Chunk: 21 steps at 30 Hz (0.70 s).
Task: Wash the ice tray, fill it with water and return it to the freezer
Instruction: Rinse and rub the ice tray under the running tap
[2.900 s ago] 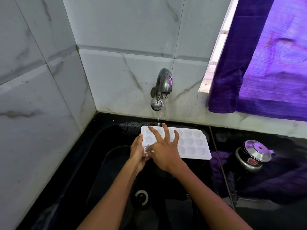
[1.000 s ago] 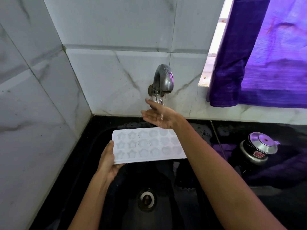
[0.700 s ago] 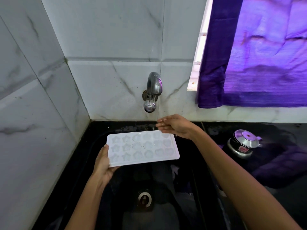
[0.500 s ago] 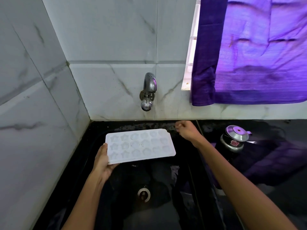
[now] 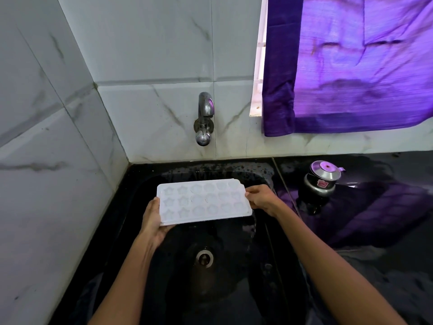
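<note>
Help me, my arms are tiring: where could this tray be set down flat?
Counter in front of the pot looks bare, though wet. Sink floor around the drain is also free. The ice tray hangs under the tap.

Open room lies above the sink [image 5: 276, 266] basin; the tap [image 5: 204, 118] overhangs behind, a pot [image 5: 322, 181] stands on the bench [image 5: 386, 266] at the right.
</note>
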Each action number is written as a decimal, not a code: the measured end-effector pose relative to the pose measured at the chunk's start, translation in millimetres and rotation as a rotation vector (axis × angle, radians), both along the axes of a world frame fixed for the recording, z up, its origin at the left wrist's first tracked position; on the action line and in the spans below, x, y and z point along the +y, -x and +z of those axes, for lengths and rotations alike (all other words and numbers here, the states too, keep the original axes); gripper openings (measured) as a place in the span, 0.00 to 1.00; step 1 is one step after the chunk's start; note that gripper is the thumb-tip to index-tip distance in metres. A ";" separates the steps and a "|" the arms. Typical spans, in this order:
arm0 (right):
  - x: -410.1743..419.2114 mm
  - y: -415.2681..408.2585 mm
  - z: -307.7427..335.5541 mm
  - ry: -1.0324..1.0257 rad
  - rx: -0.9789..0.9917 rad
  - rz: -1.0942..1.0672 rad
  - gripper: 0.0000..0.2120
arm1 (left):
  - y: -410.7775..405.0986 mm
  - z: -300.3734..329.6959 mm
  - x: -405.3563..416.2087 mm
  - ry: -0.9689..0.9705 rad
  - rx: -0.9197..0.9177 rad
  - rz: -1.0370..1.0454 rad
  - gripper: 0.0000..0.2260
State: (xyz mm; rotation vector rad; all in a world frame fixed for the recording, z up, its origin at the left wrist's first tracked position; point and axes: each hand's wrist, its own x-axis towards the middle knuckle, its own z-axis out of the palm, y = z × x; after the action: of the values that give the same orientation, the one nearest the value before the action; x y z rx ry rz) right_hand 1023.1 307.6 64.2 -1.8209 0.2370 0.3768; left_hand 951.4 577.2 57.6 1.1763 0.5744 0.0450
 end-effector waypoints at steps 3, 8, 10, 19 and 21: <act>-4.4 7.4 -12.6 -0.036 0.016 -0.016 0.12 | 7.2 -12.9 -3.1 -0.055 0.036 -0.012 0.18; -6.4 27.6 -48.9 0.010 0.084 -0.041 0.12 | 27.1 -44.1 -11.6 -0.212 0.134 -0.015 0.13; -7.2 39.5 -65.6 0.034 0.111 -0.054 0.11 | 36.7 -56.7 -14.9 -0.341 0.166 -0.042 0.11; -11.0 81.8 -114.2 0.159 0.152 -0.062 0.06 | 60.4 -100.9 -13.3 -0.524 0.256 -0.116 0.12; -11.4 88.2 -116.5 0.151 0.127 -0.048 0.08 | 64.4 -103.2 -14.4 -0.555 0.243 -0.114 0.11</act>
State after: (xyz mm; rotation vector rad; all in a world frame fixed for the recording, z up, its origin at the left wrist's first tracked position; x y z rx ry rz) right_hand 934.9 296.3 -52.3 -1.9375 0.4058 0.4513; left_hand 887.0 562.9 -45.6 1.7691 0.7332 -0.0395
